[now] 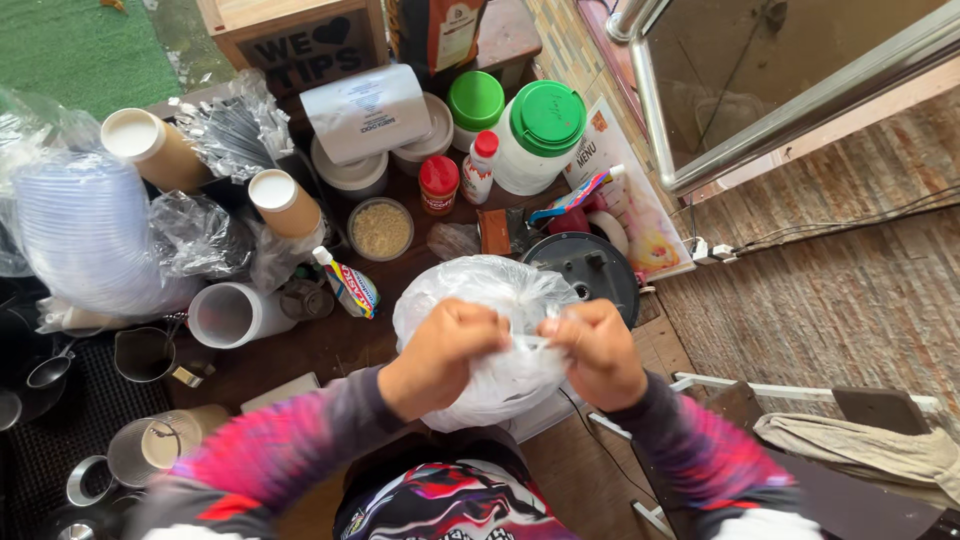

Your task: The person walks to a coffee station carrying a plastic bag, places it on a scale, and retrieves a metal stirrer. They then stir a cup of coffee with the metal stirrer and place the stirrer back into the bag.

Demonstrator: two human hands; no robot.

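A clear plastic bag (490,300), bulging and crinkled, sits at the centre of the head view, held up over the front edge of a dark wooden desk (340,345). The person's left hand (440,355) and right hand (598,350) each pinch a fold of the bag's film near its top, both grips closed tight on the plastic, the knuckles almost meeting. Patterned pink, purple and black sleeves run back toward the camera.

Just behind the bag lies a round black appliance (590,268). To its left, a small colourful tube (350,285) leans beside a white cup lying on its side (232,315). Farther back stand a red-lidded jar (438,184), a small white bottle with a red cap (480,165), a bowl of tan granules (381,229), and two white tubs with green lids (540,135). Stacks of brown paper cups (150,145) and bagged clear lids (85,230) crowd the left side. Metal pitchers (145,352) rest at the lower left.
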